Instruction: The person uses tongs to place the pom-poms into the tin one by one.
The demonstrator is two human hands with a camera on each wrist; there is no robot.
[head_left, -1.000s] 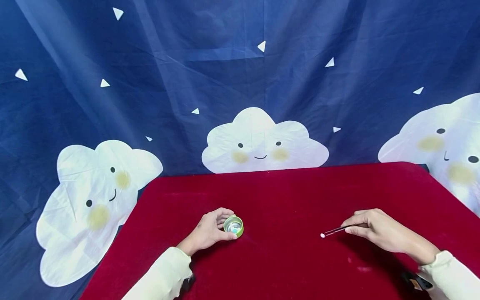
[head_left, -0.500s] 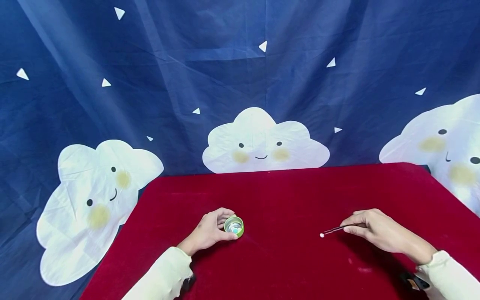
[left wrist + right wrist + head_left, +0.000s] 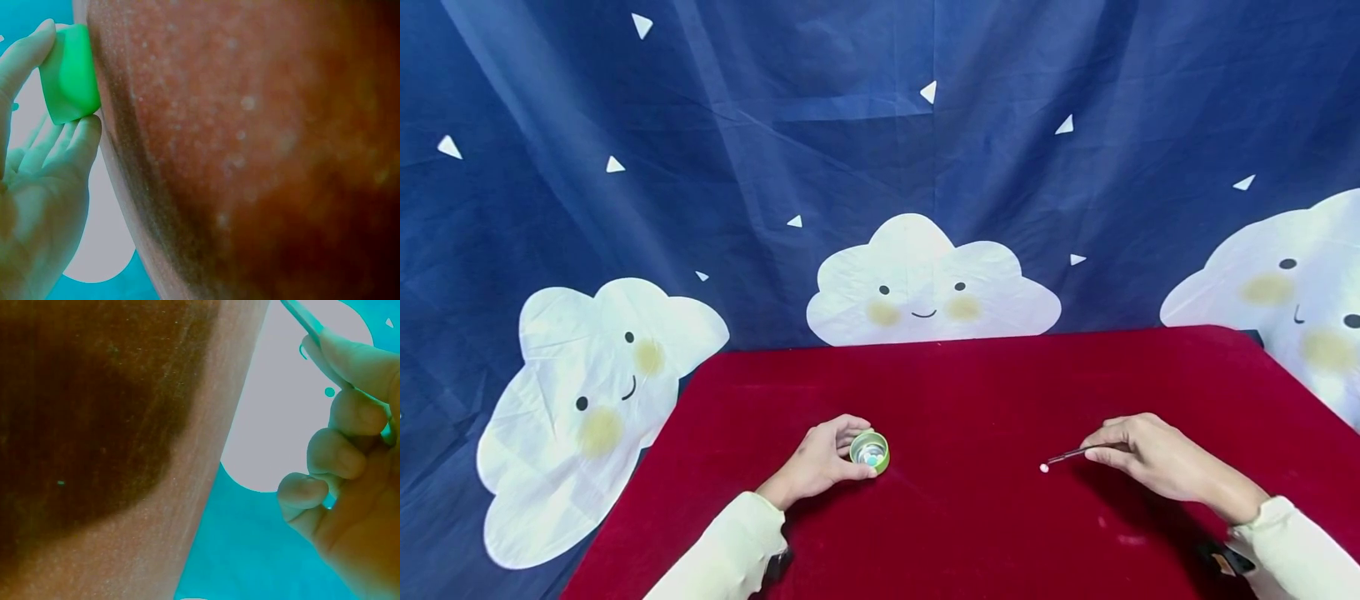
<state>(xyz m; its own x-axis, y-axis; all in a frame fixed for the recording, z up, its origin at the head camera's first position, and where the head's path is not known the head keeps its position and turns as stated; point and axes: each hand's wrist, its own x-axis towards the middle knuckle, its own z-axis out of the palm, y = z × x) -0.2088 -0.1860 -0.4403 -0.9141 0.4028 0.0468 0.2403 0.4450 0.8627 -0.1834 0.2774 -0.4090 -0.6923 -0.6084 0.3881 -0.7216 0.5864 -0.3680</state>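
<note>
My left hand grips a small round green tin on the red cloth, thumb at the near side and fingers behind. The tin's open top shows a shiny inside with a few small white and pale teal pieces. In the left wrist view the green wall of the tin sits between thumb and fingers. My right hand pinches a pair of dark tweezers between thumb and index finger. At the tweezers' tips is a small white piece; whether it touches the cloth I cannot tell.
A red cloth covers the table. Behind its far edge hangs a dark blue curtain printed with white smiling clouds and triangles. Faint pale marks lie on the cloth near the right forearm.
The right hand and tweezers have shifted very slightly, the tips still at the white piece. The left hand keeps its hold on the tin. The whole view has drifted a little.
</note>
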